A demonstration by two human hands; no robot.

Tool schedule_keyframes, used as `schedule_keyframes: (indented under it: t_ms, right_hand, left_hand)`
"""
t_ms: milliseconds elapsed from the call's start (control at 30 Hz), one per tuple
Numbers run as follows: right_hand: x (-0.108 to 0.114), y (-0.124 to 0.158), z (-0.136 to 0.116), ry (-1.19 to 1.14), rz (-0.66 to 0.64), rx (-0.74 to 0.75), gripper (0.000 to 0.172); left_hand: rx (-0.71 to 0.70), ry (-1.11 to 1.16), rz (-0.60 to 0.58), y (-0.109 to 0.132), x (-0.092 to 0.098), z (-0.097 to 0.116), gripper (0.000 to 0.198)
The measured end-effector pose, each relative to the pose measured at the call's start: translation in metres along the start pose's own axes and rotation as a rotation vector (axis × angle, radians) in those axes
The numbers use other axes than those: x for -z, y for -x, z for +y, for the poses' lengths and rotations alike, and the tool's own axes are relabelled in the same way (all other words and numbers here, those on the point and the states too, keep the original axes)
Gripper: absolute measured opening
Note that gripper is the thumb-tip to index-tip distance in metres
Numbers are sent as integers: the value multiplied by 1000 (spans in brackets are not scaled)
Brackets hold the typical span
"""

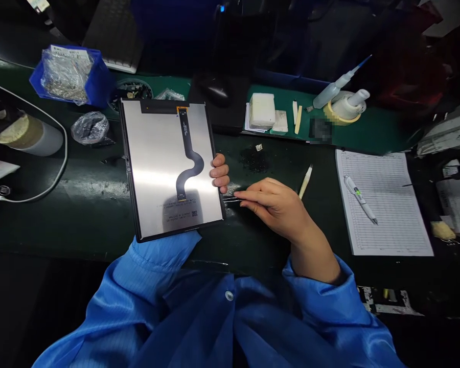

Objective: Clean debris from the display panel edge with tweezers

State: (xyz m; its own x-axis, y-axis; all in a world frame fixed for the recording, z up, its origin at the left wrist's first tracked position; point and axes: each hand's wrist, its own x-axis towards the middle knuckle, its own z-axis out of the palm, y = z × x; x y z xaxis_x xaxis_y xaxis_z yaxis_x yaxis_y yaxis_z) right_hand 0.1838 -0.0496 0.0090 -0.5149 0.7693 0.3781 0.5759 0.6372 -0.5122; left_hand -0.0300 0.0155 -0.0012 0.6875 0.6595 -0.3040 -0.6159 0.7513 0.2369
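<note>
My left hand holds up a tablet screen panel, back side toward me, silver with a black flex cable curving down its middle. Only the fingertips show, wrapped round the panel's right edge; the rest of the hand is hidden behind it. My right hand lies low over the dark mat just right of the panel, fingers pinched on thin metal tweezers whose tips point left toward the panel's edge.
A lined paper form with a white pen lies at right. A pale stick rests near my right hand. Behind are a blue bin of bagged parts, white foam blocks, a tape roll with dispenser bottles and a white cable.
</note>
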Motion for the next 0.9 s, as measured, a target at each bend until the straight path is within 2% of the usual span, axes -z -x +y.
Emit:
schedule_keyframes:
  t_ms: [200, 300, 433, 733, 900]
  right_hand:
    - [1, 0, 0, 23, 14, 15, 21]
    - [1, 0, 0, 29, 8, 26, 22]
    - [2, 1, 1, 36, -6, 22, 24]
    - [3, 3, -2, -11, -35, 34, 25]
    - [3, 2, -4, -36, -73, 8, 24]
  left_hand:
    - [7, -61, 104, 1, -6, 3, 54]
    - [18, -89, 68, 2, -7, 2, 49]
    - [15, -86, 32, 4, -8, 2, 54]
    - [1, -71, 13, 4, -5, 2, 56]
    - [21, -109, 116, 7, -16, 3, 51]
